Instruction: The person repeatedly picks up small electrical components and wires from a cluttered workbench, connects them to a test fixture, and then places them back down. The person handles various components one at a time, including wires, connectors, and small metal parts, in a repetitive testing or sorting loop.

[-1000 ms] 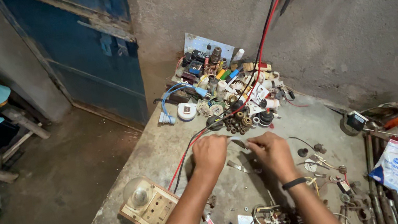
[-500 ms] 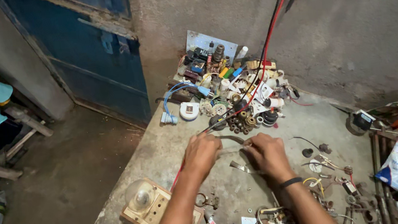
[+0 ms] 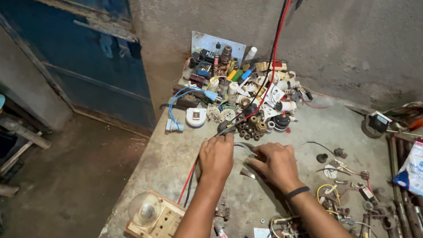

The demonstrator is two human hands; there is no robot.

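On the concrete bench (image 3: pixel 162 157), both hands curled: left hand (image 3: pixel 216 159) on the wires (image 3: pixel 189 176), right hand (image 3: pixel 276 165) pinching a small metal part (image 3: pixel 247 146).

- The left hand (image 3: pixel 216 157) lies knuckles up, fingers curled downward, its fingertips pointing toward 12 o'clock.
- The right hand (image 3: pixel 276 165) sits just beside it at 3 o'clock, fingers bent toward 10 o'clock, a dark band around the wrist.
- Both bare forearms rise from 6 o'clock, converging.
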